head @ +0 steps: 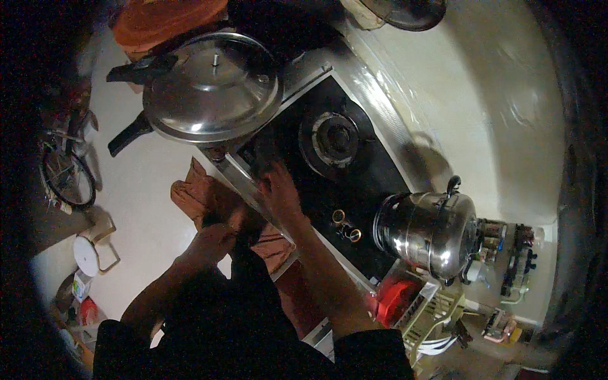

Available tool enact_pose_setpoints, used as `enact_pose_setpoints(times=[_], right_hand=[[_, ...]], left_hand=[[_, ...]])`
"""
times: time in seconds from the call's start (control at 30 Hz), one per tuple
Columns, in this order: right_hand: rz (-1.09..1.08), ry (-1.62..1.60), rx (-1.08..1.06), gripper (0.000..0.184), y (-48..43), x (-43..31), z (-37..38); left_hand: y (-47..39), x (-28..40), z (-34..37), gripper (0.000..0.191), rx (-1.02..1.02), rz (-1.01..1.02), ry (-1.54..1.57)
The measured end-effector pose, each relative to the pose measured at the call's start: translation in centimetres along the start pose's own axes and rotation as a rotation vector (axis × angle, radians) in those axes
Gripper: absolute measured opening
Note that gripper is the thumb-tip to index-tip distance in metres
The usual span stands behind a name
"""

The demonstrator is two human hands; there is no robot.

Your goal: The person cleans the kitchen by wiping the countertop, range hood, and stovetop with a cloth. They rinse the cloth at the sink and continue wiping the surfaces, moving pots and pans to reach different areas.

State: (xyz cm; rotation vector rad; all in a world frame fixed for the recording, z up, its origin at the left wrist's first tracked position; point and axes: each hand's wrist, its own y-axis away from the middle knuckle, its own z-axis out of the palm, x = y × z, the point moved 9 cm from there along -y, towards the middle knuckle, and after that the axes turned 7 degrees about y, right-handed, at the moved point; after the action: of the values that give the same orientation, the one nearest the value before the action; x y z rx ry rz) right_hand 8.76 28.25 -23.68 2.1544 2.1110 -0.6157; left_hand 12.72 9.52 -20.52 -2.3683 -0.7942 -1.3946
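My right hand (281,192) reaches over the front edge of a black gas hob (304,204), fingers bent down near its dark front corner. Shadow hides whether it grasps anything there. Closer to my body, my left hand (216,240) grips a bunched brown cloth (202,190), part of which lies along the hob's front side. Beyond my right hand is a round burner (335,137) with no pot on it. Two small round knobs (346,226) with gold-coloured rims sit on the hob. At its right end stands a tall shiny steel pot (427,232).
A large pressure cooker (209,95), lid on, stands left of the hob, its black handles jutting over the floor side. To the right are a red plastic basin (396,301) and a pale yellow dish rack (432,313). A white-topped stool (86,256) is at far left.
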Motion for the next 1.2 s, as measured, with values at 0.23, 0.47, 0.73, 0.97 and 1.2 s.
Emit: enact_pose_setpoints(times=[0.23,0.47,0.73,0.97,1.2], right_hand=[[0.395,0.216,-0.546,0.023,4.6,9.7,-7.2],[0.340,0.496,-0.208,0.023,6.4,8.7,-4.8],[0.093,0.302,-0.028,0.007,4.8,1.1,-4.3],[0.424,-0.488,-0.372,0.003,6.1,13.5,-5.3],[0.439,-0.016,-0.508,0.010,10.7,22.9,-10.9]], left_hand=[[-0.1,-1.8,0.2,0.018,-0.039,-0.199,0.273],[0.7,-2.3,0.2,0.017,-0.062,-0.230,0.255],[-0.4,-0.8,0.7,0.017,-0.127,-0.185,0.173],[0.5,-1.4,0.2,0.017,-0.195,-0.227,0.185],[1.6,-1.5,1.0,0.017,-0.120,-0.226,0.168]])
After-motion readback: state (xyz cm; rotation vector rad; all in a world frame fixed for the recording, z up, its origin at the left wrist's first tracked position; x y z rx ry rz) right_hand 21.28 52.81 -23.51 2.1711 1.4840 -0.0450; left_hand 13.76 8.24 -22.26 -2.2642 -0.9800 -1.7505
